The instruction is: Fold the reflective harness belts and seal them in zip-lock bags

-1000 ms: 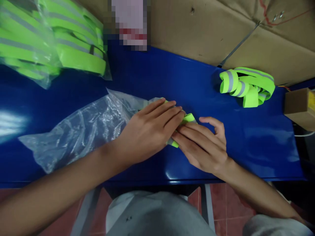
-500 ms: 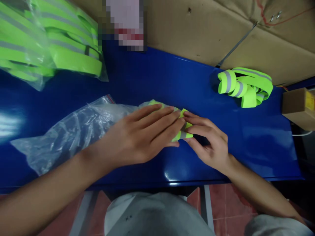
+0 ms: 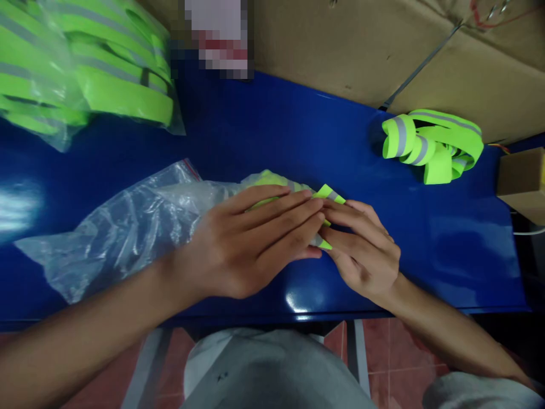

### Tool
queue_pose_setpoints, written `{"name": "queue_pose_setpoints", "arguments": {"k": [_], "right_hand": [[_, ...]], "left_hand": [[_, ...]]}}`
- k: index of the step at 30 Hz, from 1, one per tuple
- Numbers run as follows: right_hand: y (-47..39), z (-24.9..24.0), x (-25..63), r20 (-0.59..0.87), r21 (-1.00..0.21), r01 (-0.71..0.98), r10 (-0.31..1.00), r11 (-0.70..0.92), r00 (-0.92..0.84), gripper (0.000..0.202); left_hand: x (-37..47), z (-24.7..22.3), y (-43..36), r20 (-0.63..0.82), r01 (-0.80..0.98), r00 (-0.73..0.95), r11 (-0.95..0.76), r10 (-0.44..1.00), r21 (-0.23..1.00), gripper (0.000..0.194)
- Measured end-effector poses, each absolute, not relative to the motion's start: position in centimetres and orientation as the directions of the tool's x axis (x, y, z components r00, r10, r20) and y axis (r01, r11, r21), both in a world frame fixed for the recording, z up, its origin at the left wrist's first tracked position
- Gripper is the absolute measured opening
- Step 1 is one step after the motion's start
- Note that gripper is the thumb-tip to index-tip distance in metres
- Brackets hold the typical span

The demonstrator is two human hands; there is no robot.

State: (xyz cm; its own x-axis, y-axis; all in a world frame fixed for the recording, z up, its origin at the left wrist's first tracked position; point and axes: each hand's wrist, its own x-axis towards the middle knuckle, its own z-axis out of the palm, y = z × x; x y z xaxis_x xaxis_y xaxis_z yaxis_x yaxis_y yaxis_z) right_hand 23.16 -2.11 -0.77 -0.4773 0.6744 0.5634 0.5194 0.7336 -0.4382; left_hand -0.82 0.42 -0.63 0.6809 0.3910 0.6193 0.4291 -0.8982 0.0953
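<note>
My left hand [image 3: 255, 238] lies over a bundle of yellow-green reflective strap [image 3: 326, 193] with a grey stripe, fingers long and close together on top, thumb tip showing below. The bundle is partly inside a clear plastic bag [image 3: 140, 218], whose slack part stretches left across the blue table. At the bundle's right end, my right hand [image 3: 364, 244] curls its fingers and thumb around the strap, touching the left fingertips. Two strap corners stick out between the hands. Most of the bundle is hidden under the left hand.
Another loose coil of reflective strap [image 3: 434, 146] rests on the blue table [image 3: 298, 130] at the back right. Bagged straps [image 3: 114, 74] lie at the back left. A large brown carton [image 3: 323, 51] borders the far edge; a small box [image 3: 522, 182] is at the right.
The right hand has moved in closer, its fingers now against the left fingertips and covering more of the strap end. The left hand has shifted slightly right and down.
</note>
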Motion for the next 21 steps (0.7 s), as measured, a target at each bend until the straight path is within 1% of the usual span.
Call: {"name": "queue_pose_setpoints", "arguments": {"k": [2, 4, 6, 8, 10, 11, 13, 14, 16, 18, 19, 20, 21], "right_hand": [[-2.2, -0.6, 22.8, 0.562, -0.402, 0.551, 0.672, 0.731, -0.482, 0.017], [-2.2, -0.5, 22.7, 0.555, -0.400, 0.548, 0.670, 0.735, -0.494, 0.018], [-2.0, -0.5, 22.8, 0.551, -0.451, 0.493, 0.667, 0.744, -0.501, 0.020], [-1.8, -0.6, 23.0, 0.533, -0.529, 0.418, 0.672, 0.738, -0.513, 0.026], [-1.6, -0.7, 23.3, 0.479, -0.582, 0.404, 0.699, 0.706, -0.532, 0.033], [-1.5, -0.8, 23.5, 0.454, -0.577, 0.425, 0.707, 0.697, -0.542, 0.037], [-1.3, -1.0, 23.7, 0.406, -0.510, 0.497, 0.706, 0.702, -0.580, 0.041], [-1.3, -1.0, 23.8, 0.383, -0.463, 0.527, 0.697, 0.713, -0.606, 0.042], [-1.1, -1.0, 23.7, 0.343, -0.397, 0.546, 0.671, 0.738, -0.657, 0.039], [-1.0, -0.8, 23.3, 0.315, -0.388, 0.533, 0.652, 0.752, -0.690, 0.035], [-1.0, -0.8, 23.0, 0.313, -0.398, 0.514, 0.639, 0.760, -0.703, 0.032], [-1.0, -0.7, 22.7, 0.309, -0.410, 0.495, 0.627, 0.767, -0.715, 0.030], [-1.0, -0.7, 22.5, 0.303, -0.422, 0.477, 0.616, 0.771, -0.728, 0.030]], "left_hand": [[-0.6, -0.6, 0.3, 0.616, 0.417, 0.691, -0.905, 0.378, 0.086, 0.039], [-0.6, -0.3, 0.5, 0.588, 0.408, 0.722, -0.911, 0.363, 0.061, 0.043], [-0.7, 0.1, 0.8, 0.534, 0.446, 0.750, -0.895, 0.392, 0.031, 0.054], [-0.9, 0.4, 1.1, 0.455, 0.517, 0.757, -0.856, 0.468, 0.020, 0.061], [-1.1, 0.5, 1.3, 0.390, 0.559, 0.749, -0.827, 0.536, 0.064, 0.059], [-1.2, 0.4, 1.3, 0.366, 0.564, 0.745, -0.820, 0.557, 0.100, 0.057], [-1.3, 0.2, 1.4, 0.354, 0.560, 0.741, -0.816, 0.571, 0.144, 0.054], [-1.3, 0.0, 1.4, 0.354, 0.559, 0.744, -0.818, 0.566, 0.134, 0.053], [-0.9, -0.4, 1.2, 0.378, 0.562, 0.755, -0.826, 0.536, 0.048, 0.053], [-0.4, -0.8, 1.0, 0.388, 0.560, 0.775, -0.827, 0.499, -0.057, 0.056], [-0.2, -0.9, 1.0, 0.387, 0.556, 0.784, -0.826, 0.486, -0.090, 0.058], [0.0, -1.0, 0.9, 0.384, 0.552, 0.790, -0.828, 0.479, -0.103, 0.061], [0.0, -1.0, 1.0, 0.373, 0.546, 0.794, -0.833, 0.480, -0.091, 0.064]]}}
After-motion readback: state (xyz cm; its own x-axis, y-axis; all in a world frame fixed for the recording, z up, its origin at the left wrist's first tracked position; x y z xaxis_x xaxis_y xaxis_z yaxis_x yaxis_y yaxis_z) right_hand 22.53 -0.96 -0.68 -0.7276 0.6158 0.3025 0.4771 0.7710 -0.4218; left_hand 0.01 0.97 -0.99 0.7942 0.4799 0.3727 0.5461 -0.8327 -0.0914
